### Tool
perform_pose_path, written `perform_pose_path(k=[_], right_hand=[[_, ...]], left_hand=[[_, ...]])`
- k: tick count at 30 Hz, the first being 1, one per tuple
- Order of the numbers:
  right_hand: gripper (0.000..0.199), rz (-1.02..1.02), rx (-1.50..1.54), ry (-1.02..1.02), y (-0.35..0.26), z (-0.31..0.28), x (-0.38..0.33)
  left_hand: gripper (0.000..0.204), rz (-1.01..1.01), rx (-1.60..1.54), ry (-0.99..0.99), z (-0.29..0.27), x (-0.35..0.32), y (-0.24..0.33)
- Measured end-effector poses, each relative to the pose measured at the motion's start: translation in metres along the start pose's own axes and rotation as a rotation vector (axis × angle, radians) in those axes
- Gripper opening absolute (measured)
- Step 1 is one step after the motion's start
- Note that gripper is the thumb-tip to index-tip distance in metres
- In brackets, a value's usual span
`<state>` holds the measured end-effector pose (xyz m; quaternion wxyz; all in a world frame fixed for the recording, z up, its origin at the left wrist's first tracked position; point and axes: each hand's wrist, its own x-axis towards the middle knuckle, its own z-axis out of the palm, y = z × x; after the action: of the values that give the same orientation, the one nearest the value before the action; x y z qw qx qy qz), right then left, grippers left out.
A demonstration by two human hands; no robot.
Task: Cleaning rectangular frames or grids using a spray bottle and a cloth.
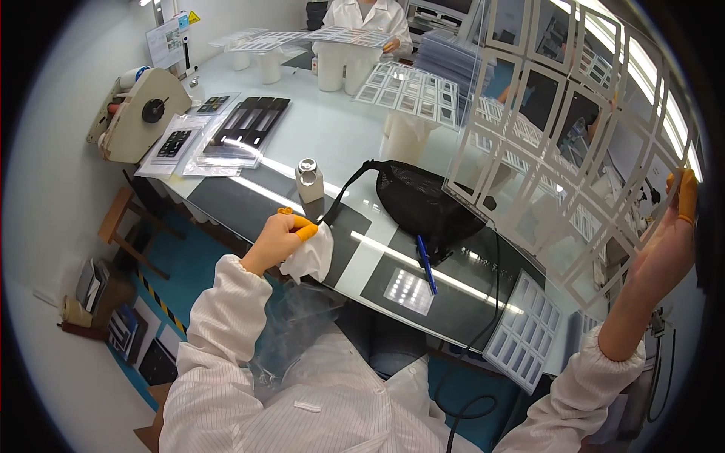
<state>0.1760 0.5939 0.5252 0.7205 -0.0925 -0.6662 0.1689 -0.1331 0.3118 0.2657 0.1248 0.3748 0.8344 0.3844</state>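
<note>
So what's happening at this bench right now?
A person in a white lab coat holds up a large translucent sheet of framed rectangular cells with the right hand, raised above the glossy table. The left hand grips a white cloth at the table's near edge. A black mesh bag, a blue pen and a small metal-capped bottle lie nearby. Another person works at the far end.

A single head-worn fisheye camera looks steeply down from above the worker's chest, facing forward across a glass worktable (332, 143); both sleeved forearms enter close from the lower edge, while the table's far end curves toward the rim.
</note>
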Motion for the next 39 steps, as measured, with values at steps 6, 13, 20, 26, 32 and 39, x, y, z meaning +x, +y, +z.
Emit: perform_pose_path(k=[6, 13, 20, 26, 32, 39], right_hand=[[0.032, 0.034, 0.006, 0.036, -0.014, 0.01, 0.0], [0.031, 0.098, 0.131, 0.102, -0.036, 0.032, 0.012], [0.022, 0.064, 0.275, 0.111, -0.051, 0.041, 0.033], [0.022, 0.02, 0.393, 0.193, -0.062, 0.045, 0.054], [0.023, 0.035, 0.44, 0.197, -0.074, 0.044, 0.059], [0.012, -0.012, 0.597, 0.118, -0.102, 0.068, 0.058]], left_hand=[[0.036, -0.209, -1.391, 0.096, -0.013, 0.02, -0.008], [0.021, 0.069, -0.017, 0.377, -0.018, 0.081, -0.016], [0.019, 0.271, 0.694, 0.285, -0.005, 0.083, -0.009], [0.019, 0.298, 0.764, 0.272, -0.007, 0.09, -0.004], [0.023, 0.302, 0.699, 0.3, -0.009, 0.09, -0.008], [0.027, 0.443, 0.435, 0.378, -0.017, 0.073, 0.046]])
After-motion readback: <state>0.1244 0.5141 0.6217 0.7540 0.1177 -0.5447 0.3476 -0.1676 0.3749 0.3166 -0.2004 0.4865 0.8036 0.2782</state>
